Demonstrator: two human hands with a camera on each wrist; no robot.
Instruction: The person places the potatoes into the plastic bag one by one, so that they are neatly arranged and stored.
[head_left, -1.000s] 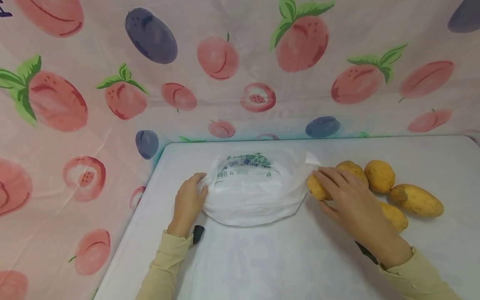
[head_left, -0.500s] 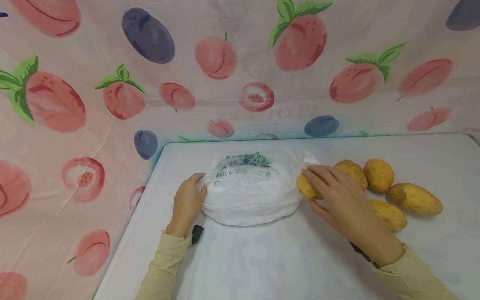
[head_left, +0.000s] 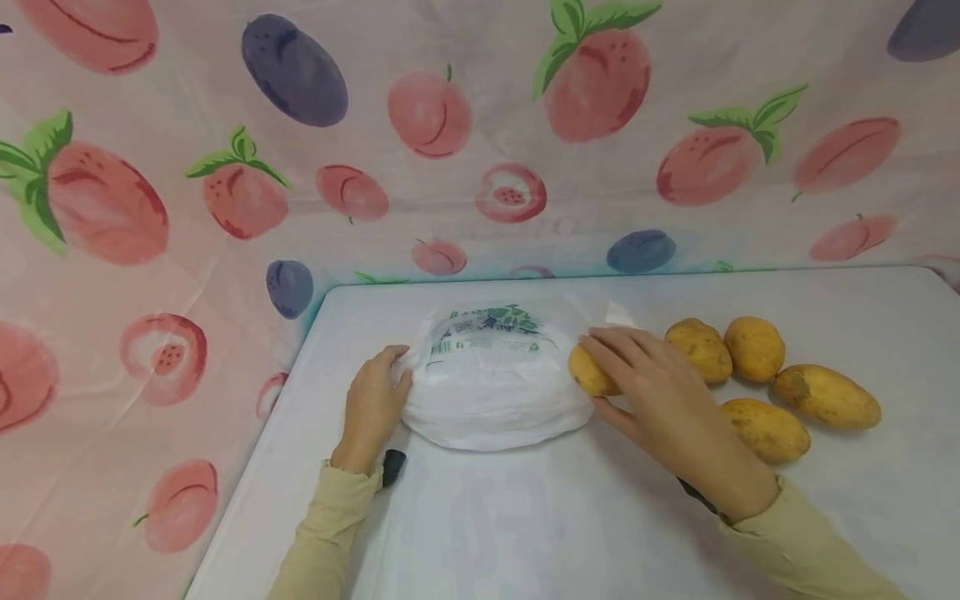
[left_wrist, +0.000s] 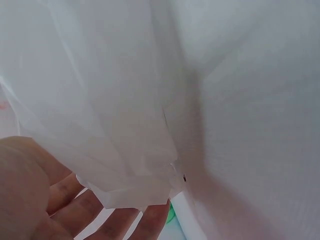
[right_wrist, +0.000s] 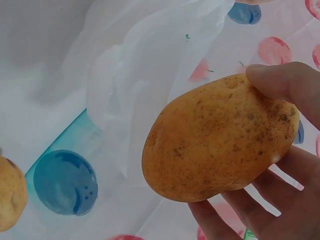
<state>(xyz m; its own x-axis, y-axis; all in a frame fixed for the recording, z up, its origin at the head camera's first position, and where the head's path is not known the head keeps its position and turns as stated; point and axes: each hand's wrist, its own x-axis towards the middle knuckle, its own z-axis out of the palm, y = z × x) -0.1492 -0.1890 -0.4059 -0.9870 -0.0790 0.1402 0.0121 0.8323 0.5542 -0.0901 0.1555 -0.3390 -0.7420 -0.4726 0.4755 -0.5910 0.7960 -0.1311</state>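
Observation:
A white plastic bag [head_left: 495, 408] with green print lies on the white table, its mouth gaping. My left hand [head_left: 372, 408] holds the bag's left edge; in the left wrist view the plastic [left_wrist: 110, 115] hangs between its thumb and fingers. My right hand [head_left: 660, 408] grips a yellow potato [head_left: 591, 372] at the right side of the bag's mouth. Up close in the right wrist view, thumb and fingers clasp one end of this brown-specked potato [right_wrist: 215, 142], with the bag behind it. What lies inside the bag is hidden.
Several more potatoes lie to the right of my right hand, among them a round potato [head_left: 755, 349], a long potato [head_left: 827, 397] and a nearer potato [head_left: 768, 430]. A fruit-printed cloth [head_left: 480, 125] rises behind the table [head_left: 540, 533] and along its left side.
My right hand has carried the potato leftward, from beside the bag to over the right part of its mouth. The left hand has stayed at the bag's edge.

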